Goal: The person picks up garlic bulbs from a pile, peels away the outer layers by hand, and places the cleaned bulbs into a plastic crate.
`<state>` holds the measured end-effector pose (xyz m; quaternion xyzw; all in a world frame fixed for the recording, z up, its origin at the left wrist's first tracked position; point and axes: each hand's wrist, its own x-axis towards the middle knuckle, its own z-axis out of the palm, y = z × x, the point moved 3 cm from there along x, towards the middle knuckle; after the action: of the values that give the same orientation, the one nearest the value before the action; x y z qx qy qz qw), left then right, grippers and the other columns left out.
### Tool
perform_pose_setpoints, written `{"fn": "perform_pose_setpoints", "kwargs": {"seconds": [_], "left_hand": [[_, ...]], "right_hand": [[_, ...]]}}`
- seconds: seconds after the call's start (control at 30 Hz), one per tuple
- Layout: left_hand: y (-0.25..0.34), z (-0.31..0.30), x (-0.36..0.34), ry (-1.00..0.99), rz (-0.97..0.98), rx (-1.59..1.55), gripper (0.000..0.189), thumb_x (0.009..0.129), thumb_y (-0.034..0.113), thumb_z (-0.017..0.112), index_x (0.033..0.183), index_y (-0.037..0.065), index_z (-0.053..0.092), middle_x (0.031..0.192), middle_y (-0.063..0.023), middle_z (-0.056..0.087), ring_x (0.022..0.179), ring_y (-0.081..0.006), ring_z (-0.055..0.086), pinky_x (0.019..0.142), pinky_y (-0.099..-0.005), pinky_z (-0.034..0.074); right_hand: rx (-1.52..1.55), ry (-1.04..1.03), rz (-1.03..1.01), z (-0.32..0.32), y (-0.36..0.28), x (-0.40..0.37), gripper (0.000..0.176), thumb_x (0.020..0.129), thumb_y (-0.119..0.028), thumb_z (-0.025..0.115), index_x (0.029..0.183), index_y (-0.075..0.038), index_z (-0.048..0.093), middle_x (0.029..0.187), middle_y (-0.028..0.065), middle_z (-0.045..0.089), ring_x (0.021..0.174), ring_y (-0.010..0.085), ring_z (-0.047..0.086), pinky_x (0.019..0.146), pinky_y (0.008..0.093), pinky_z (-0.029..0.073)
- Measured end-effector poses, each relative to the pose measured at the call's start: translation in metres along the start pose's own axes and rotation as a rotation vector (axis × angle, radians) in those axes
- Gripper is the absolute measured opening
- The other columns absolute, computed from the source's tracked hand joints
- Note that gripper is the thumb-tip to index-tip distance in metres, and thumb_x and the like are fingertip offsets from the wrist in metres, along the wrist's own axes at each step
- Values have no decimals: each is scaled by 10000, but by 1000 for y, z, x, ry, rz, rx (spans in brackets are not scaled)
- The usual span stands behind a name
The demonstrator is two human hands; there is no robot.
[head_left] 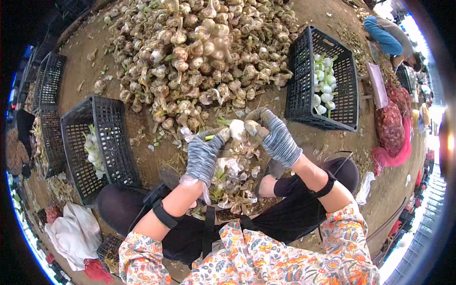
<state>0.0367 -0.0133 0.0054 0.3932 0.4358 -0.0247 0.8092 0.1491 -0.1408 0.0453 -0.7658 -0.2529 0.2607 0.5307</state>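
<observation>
Brown dirt ground point(313, 142) | heap of unpeeled garlic bulbs point(199, 52) | black plastic crates point(114, 137) flanking | gloved left hand point(204, 154), right hand point(275, 137) both gripping white garlic bulb point(236, 129)

Bare dirt ground point(342, 147). On it:
- a large pile of garlic bulbs point(199, 57), far side
- a heap of garlic skins point(237, 175), near side
- a black crate point(116, 137) left, another black crate point(301, 80) right
- stacked crates point(50, 80), far left
- red mesh sacks point(392, 128), right
- a white cloth point(71, 232), near left

The garlic pile point(199, 52) runs off the top edge, and gloved fingers point(251, 127) hide part of the held bulb point(236, 129).
</observation>
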Motion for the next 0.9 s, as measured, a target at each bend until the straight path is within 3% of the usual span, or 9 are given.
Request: {"fn": "perform_pose_setpoints", "kwargs": {"seconds": [0.2, 0.27, 0.4, 0.53, 0.67, 0.73, 0.8, 0.83, 0.9], "left_hand": [[20, 3, -11, 29, 355, 471, 224, 762, 200, 674, 884, 18, 626, 681, -25, 626, 558, -59, 544, 475, -196, 428], [22, 3, -12, -7, 291, 425, 234, 757, 214, 680, 856, 10, 621, 664, -22, 621, 558, -51, 534, 486, -198, 426], [23, 2, -11, -32, 267, 424, 256, 749, 226, 688, 867, 12, 615, 703, -27, 623, 583, -51, 533, 515, -195, 428], [22, 2, -11, 45, 282, 476, 277, 746, 237, 690, 890, 15, 609, 731, -27, 618, 608, -51, 534, 528, -193, 426], [20, 3, -14, -73, 229, 311, 259, 765, 231, 671, 903, 24, 603, 699, -24, 600, 579, -70, 533, 516, -203, 435], [9, 1, -3, -203, 142, 88, 215, 809, 217, 624, 886, 20, 588, 654, -6, 593, 510, -64, 531, 426, -190, 428], [14, 9, -11, -133, -22, -290, 186, 825, 211, 603, 888, 38, 588, 682, 13, 590, 535, -62, 537, 430, -183, 431], [8, -3, -2, -288, -28, -305, 169, 825, 215, 603, 883, 57, 587, 708, 20, 590, 561, -59, 539, 441, -176, 440], [6, -11, 3, -216, -66, -375, 171, 815, 226, 614, 887, 76, 576, 706, 8, 566, 557, -70, 507, 444, -191, 419]], "right_hand": [[-76, -157, 161, 6, 7, -1, 174, 813, -127, 577, 932, -10, 528, 743, 28, 549, 694, 87, 511, 619, 250, 445], [-172, -159, 195, 6, 11, -2, 178, 817, -162, 603, 897, -17, 538, 685, 12, 541, 620, 77, 500, 549, 250, 437], [196, -207, 319, -1, 12, 3, 185, 812, -164, 610, 881, -11, 532, 686, 8, 540, 610, 71, 491, 524, 235, 448], [324, -155, 373, -2, -4, -1, 142, 817, -98, 572, 921, -11, 530, 814, 26, 550, 713, 73, 530, 620, 219, 478], [193, -163, 363, 2, 9, -2, 128, 798, -87, 585, 886, -14, 529, 774, 7, 556, 695, 67, 541, 605, 216, 469], [158, 22, 189, -13, 32, 9, 180, 728, -45, 649, 871, -28, 540, 712, 23, 560, 583, 90, 496, 556, 234, 439], [91, 24, 276, -19, 57, 13, 171, 737, -85, 625, 892, -38, 569, 750, 54, 604, 632, 161, 569, 594, 289, 469], [-320, -139, 253, -15, 59, 12, 199, 757, -137, 600, 931, -44, 573, 815, 92, 615, 714, 219, 590, 639, 338, 475], [-920, -363, 117, -3, 75, 2, 272, 788, -233, 548, 989, -51, 578, 946, 161, 605, 868, 316, 586, 724, 416, 468]]}}
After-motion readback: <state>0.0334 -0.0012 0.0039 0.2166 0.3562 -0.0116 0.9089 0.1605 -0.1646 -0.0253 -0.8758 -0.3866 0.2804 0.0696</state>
